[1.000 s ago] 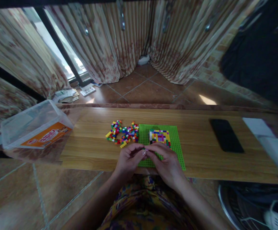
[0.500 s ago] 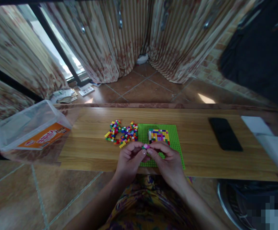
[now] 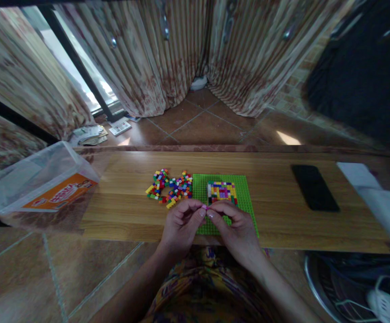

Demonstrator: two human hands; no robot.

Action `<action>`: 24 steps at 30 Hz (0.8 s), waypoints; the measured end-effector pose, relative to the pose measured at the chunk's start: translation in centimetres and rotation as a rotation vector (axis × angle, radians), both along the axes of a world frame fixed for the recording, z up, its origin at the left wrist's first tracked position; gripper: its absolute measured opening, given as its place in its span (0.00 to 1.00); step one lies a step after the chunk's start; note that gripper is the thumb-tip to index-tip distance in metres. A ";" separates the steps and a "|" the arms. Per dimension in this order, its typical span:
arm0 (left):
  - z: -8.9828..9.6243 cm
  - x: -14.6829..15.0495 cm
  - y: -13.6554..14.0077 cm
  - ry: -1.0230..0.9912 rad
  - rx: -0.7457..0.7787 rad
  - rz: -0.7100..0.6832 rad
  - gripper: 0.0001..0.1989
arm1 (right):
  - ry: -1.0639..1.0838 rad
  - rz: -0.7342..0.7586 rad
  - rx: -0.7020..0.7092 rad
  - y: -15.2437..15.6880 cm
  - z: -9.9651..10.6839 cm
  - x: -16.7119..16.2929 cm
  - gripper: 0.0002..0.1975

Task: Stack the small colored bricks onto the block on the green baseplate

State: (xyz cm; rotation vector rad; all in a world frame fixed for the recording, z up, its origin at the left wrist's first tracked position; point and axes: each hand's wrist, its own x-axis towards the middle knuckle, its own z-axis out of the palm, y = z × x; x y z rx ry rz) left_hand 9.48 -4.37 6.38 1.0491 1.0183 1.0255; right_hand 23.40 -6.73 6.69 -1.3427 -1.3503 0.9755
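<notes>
Between the fingertips of both hands is a small pink toy brick, mostly covered by the fingers. My left hand pinches it from the left, and my right hand pinches it from the right. Both hands hover over the near part of a green studded baseplate. On that plate, just beyond my fingers, stands a block of multicoloured bricks, its near side partly hidden by my right hand. A loose pile of coloured bricks lies left of the plate.
The wooden board carries a black flat phone-like slab at right, with white sheets beyond it. A clear plastic box with an orange label stands at the far left. Below right, a metal-rimmed round object holds a white power strip.
The fingertips have drawn closer together, covering more of the pink brick; a green bit seen beside it earlier is now hidden. The camera view has shifted slightly.
</notes>
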 end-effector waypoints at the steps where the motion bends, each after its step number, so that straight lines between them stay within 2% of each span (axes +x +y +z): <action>1: 0.0 0.0 0.0 -0.003 0.004 -0.004 0.11 | 0.007 -0.007 -0.006 0.0 0.0 0.0 0.07; 7: 0.0 -0.1 0.0 -0.014 0.006 -0.034 0.09 | 0.065 -0.019 -0.038 0.0 0.1 0.2 0.06; 15: -0.4 -0.3 0.3 0.055 0.127 -0.069 0.05 | 0.164 -0.008 -0.115 0.1 0.0 0.9 0.08; 18: -1.4 -0.3 0.5 0.061 0.101 -0.035 0.06 | 0.128 -0.114 -0.043 0.9 -0.3 1.9 0.07; 21: -3.2 -0.5 0.7 0.090 0.078 0.003 0.08 | -0.012 -0.240 0.058 2.3 -1.2 3.4 0.06; 24: -5.0 -0.8 0.8 0.133 0.082 0.007 0.08 | -0.156 -0.259 0.094 3.9 -2.6 5.0 0.08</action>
